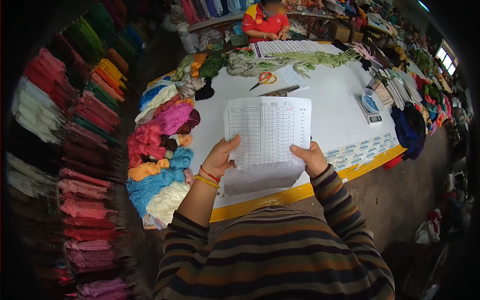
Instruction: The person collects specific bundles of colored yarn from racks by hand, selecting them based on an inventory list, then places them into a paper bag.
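Observation:
A white sheet of paper (pixel 267 130) printed with a table of rows and columns is held up over the near part of the table. My left hand (pixel 220 155) grips its left edge, thumb on the front. On the right edge my right hand (pixel 310 156) pinches the sheet the same way, its other fingers behind the paper. The lower part of the sheet bends and lies in shadow. Just beyond its top edge are orange-handled scissors (pixel 266 80) and a dark, slim tool (pixel 281 91) that I cannot make out.
Colourful yarn skeins (pixel 162 122) are heaped along the left of the white table (pixel 340 107). A digital scale (pixel 371 107) stands at right beside stacked cards. Pale green yarn (pixel 295 61) lies across the back, where a person in red (pixel 265 25) works. Hanging yarn (pixel 87 195) lines the left.

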`<state>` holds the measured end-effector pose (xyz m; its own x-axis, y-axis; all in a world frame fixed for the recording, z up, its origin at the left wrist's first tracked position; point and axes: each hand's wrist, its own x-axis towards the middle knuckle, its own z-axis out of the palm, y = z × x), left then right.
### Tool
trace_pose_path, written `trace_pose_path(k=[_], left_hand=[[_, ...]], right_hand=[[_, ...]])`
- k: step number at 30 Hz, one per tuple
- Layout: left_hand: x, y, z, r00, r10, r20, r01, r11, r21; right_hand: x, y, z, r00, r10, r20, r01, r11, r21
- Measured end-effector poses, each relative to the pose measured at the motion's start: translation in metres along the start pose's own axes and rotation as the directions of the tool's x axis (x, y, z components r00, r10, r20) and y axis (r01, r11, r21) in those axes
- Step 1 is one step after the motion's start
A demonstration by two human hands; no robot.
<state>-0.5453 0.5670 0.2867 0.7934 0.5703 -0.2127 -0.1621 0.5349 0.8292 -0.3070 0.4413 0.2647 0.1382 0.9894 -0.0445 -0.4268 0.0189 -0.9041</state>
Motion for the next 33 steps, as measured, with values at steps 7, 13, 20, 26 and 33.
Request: trace_pose_path(k=[7, 13, 20, 26, 33], left_hand=[[0.014, -0.001, -0.014, 0.976, 0.216, 0.021, -0.214, 0.974, -0.072], [-0.010, -0.029, 0.012, 0.770, 0.521, -0.367, -0.322, 0.815, 0.481], [-0.004, -0.057, 0.031, 0.868, 0.456, -0.195, -0.341, 0.834, 0.433], [0.003, -0.062, 0.038, 0.889, 0.419, -0.187, -0.333, 0.870, 0.364], [0.006, -0.066, 0.060, 0.926, 0.358, -0.123, -0.335, 0.925, 0.177]], right_hand=[[0.019, -0.009, -0.012, 1.000, 0.002, -0.009, -0.002, 1.000, 0.027], [0.035, -0.015, -0.018, 1.000, 0.014, 0.015, -0.014, 1.000, -0.002], [0.053, -0.016, -0.006, 0.995, 0.023, 0.097, -0.024, 1.000, 0.009], [0.055, -0.015, -0.001, 0.987, 0.067, 0.145, -0.070, 0.998, 0.011], [0.056, -0.004, -0.004, 0.982, 0.089, 0.169, -0.087, 0.996, -0.020]])
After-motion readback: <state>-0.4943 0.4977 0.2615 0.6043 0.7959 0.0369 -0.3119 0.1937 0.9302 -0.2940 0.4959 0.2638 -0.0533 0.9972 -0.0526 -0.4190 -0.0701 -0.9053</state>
